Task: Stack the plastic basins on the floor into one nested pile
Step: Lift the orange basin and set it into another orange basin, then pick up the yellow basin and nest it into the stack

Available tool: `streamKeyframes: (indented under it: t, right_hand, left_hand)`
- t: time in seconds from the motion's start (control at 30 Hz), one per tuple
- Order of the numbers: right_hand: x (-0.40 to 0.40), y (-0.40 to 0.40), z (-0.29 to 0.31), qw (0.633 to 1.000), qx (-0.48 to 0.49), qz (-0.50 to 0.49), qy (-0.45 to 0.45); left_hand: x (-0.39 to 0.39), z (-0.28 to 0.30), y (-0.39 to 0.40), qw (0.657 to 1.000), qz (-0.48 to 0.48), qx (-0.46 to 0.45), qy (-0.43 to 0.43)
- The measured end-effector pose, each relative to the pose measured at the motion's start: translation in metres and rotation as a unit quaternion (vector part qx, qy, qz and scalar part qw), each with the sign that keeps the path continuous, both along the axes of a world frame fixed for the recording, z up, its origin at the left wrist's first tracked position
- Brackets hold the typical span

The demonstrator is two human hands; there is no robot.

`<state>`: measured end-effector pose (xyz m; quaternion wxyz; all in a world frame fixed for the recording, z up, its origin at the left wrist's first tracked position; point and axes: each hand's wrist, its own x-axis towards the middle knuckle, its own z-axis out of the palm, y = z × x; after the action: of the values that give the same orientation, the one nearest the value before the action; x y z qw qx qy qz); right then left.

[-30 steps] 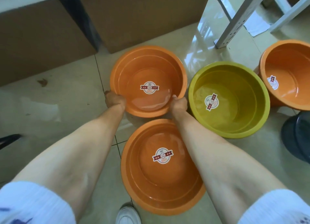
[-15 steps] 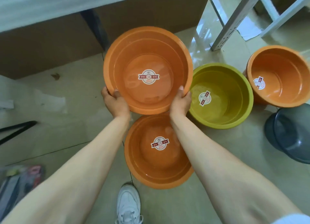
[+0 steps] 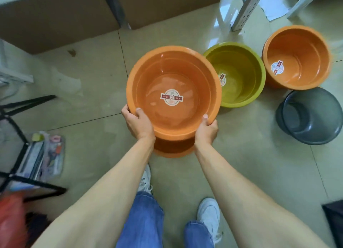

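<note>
I hold an orange basin [image 3: 173,77] with a round sticker inside, raised off the floor. My left hand [image 3: 138,122] grips its near-left rim and my right hand [image 3: 206,130] its near-right rim. Directly beneath it a second orange basin [image 3: 173,149] stands on the floor, mostly hidden, only its near edge showing. To the right stand a green basin [image 3: 241,75], another orange basin [image 3: 297,56] and a dark grey basin [image 3: 311,116].
Cardboard boxes [image 3: 55,15] line the far side. White metal shelf legs [image 3: 243,8] rise at the back right. A black wire rack [image 3: 16,136] and a clear pouch of items [image 3: 50,155] lie at the left. My white shoes [image 3: 208,216] stand near.
Both hands lifted the far orange basin off the floor and brought it toward me, over the near orange basin. The view pulled back and higher.
</note>
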<state>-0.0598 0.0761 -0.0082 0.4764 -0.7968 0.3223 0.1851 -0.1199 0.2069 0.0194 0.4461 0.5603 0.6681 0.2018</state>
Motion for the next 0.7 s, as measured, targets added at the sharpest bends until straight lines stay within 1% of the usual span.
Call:
streamKeyframes:
  t: [0.2, 0.4, 0.5, 0.6, 0.67, 0.7]
  right_hand:
    - [-0.043, -0.039, -0.017, 0.994, -0.052, 0.078, 0.050]
    - [-0.043, -0.046, -0.038, 0.985, -0.065, 0.135, 0.090]
    - [-0.035, -0.045, -0.051, 0.982, -0.062, 0.135, 0.119]
    - [-0.029, -0.043, -0.062, 0.979, -0.062, 0.136, 0.137]
    - [-0.025, -0.043, -0.063, 0.976, -0.079, 0.139, 0.145]
    - [-0.022, -0.043, -0.062, 0.976, -0.093, 0.134, 0.145]
  left_hand:
    - [-0.045, -0.024, -0.030, 0.996, -0.015, -0.013, 0.089]
    - [-0.059, -0.063, -0.033, 0.990, -0.035, -0.028, 0.135]
    - [-0.056, -0.075, -0.030, 0.986, -0.047, -0.030, 0.158]
    - [-0.053, -0.086, -0.019, 0.976, -0.067, -0.072, 0.197]
    - [-0.052, -0.091, -0.012, 0.965, -0.083, -0.088, 0.234]
    - [-0.049, -0.090, -0.010, 0.960, -0.091, -0.081, 0.250]
